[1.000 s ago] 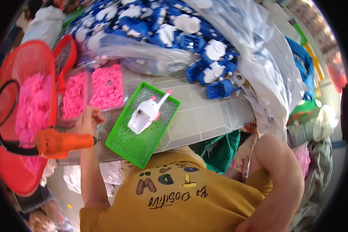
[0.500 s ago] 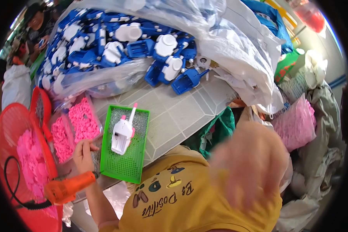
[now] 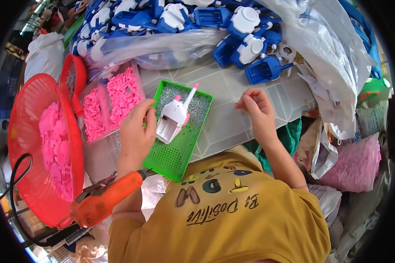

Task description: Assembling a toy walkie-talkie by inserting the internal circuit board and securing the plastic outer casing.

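A shallow green tray (image 3: pixel 167 161) with a perforated floor lies in front of me, small silvery metal pieces (image 3: pixel 199 107) heaped at its far end. Inside rests a white plastic housing (image 3: pixel 173 115), hollow side up, with a pink-tipped stem and pink parts. At the tray's left rim is my left hand (image 3: pixel 136 133), fingers curled and pinched together; anything between them is hidden. My right hand (image 3: pixel 260 111) is raised over the table right of the tray, thumb and fingertips pinched; I cannot make out anything in them. An orange power screwdriver (image 3: pixel 107 199) crosses my left forearm.
Blue-and-white plastic assemblies (image 3: pixel 243 44) pile up at the back in a clear bag. Left are two bins of pink parts (image 3: pixel 123 94), a red scoop (image 3: pixel 70 79) of metal pieces and a red basket (image 3: pixel 24 127). Right stand white sacks (image 3: pixel 333 57) and a pink bag (image 3: pixel 355 164).
My right hand, blurred before over my shirt at the right, has come to the table right of the tray. My left hand has moved up along the tray's left side. The view has shifted.
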{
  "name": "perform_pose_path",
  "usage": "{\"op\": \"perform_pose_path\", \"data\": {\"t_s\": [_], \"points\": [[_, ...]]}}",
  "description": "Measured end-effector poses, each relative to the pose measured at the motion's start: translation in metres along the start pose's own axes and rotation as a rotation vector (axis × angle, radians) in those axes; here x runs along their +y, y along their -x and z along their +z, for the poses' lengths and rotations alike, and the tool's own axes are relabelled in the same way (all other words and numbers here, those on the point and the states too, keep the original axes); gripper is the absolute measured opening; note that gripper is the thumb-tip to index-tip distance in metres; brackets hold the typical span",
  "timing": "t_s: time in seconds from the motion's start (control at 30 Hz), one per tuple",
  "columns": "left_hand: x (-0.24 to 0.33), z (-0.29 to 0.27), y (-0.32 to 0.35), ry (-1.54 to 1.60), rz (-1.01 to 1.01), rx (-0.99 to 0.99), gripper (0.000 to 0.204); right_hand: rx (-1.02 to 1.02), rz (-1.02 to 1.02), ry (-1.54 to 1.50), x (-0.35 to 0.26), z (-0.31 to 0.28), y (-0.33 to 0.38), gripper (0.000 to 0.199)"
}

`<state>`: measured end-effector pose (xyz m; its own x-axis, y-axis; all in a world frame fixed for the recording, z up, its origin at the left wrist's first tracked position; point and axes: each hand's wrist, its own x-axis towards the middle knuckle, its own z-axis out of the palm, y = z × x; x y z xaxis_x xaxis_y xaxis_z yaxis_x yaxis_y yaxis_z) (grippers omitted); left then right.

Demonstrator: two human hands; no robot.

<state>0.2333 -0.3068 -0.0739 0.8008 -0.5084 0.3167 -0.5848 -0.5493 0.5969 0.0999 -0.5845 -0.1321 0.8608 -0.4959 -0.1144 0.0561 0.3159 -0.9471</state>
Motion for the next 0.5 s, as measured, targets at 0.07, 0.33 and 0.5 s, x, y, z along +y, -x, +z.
{"op": "perform_pose_path", "data": {"t_s": [0.07,0.33,0.5], "points": [[-0.001,0.000,0.006,0.099,-0.194,-0.075,0.029,-0.024,0.003,0.050,0.000,0.003,-0.003,0.008],[0.023,-0.004,0.008,-0.213,-0.191,-0.402,0.074,-0.092,-0.126,0.116,0.014,0.030,-0.001,0.009],[0.028,-0.002,0.009,-0.244,-0.175,-0.430,0.076,-0.146,-0.119,0.097,0.014,0.037,-0.008,0.009]]}}
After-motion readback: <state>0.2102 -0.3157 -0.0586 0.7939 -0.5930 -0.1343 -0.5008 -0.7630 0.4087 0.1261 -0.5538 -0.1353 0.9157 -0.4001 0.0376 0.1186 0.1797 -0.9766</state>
